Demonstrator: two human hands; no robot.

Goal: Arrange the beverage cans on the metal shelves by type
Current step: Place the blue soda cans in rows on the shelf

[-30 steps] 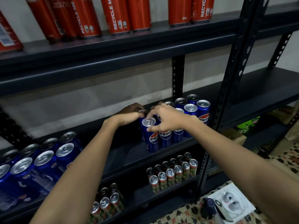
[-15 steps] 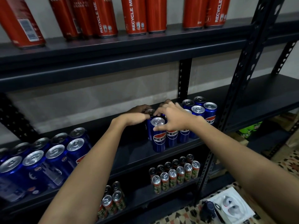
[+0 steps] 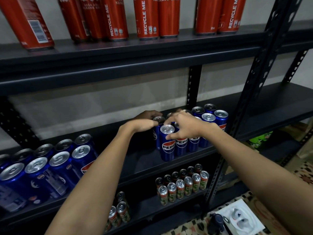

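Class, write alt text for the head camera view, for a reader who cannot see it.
A person's left hand and right hand grip the tops of blue Pepsi cans clustered on the middle metal shelf. Red cans line the shelf above, more blue cans stand at left, and small green cans sit below.

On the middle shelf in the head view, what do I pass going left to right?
Loose blue cans → left hand → front Pepsi can → right hand → rightmost Pepsi cans → slotted upright post.
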